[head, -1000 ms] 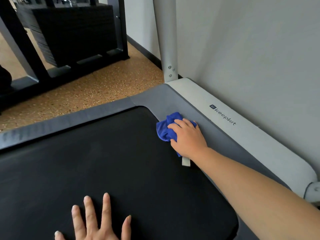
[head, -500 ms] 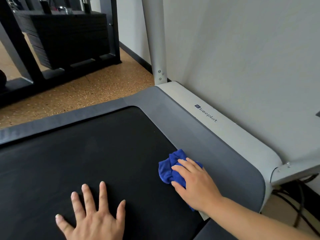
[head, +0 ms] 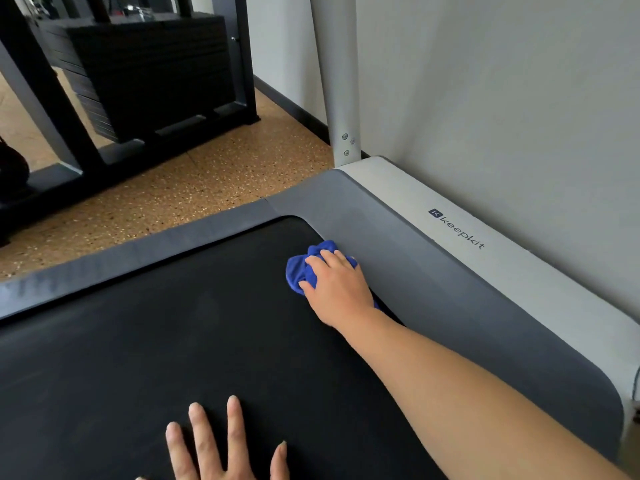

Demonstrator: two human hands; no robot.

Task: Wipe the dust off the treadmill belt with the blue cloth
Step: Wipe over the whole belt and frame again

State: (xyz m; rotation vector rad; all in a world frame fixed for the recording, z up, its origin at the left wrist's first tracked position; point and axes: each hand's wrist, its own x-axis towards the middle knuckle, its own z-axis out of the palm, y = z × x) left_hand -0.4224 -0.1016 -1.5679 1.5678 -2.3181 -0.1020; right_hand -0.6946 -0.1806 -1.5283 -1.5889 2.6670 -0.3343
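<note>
Black rubbery treadmill belt [head: 173,341] fills the view, framed by a smooth grey side rail [head: 433,282] and a white edge marked "keepkit" at 2 o'clock. Speckled orange-brown floor [head: 207,188] and a dark metal rack [head: 145,74] sit at 11 o'clock. Your right hand [head: 337,289] presses down on the bunched blue cloth [head: 301,271], fingers curled over it, at the belt's far right corner. Your left hand [head: 221,448] lies flat, fingers spread, at 6 o'clock.

hands: 2, left hand [head: 221,445] at belt's near edge, right hand [head: 337,287] by its far right corner | blue cloth [head: 301,268]: 1 | treadmill belt [head: 156,341]: 1 | upright post [head: 337,81]: 1 | post screws [head: 346,145]: 3 | keepkit logo [head: 457,233]: 1
</note>
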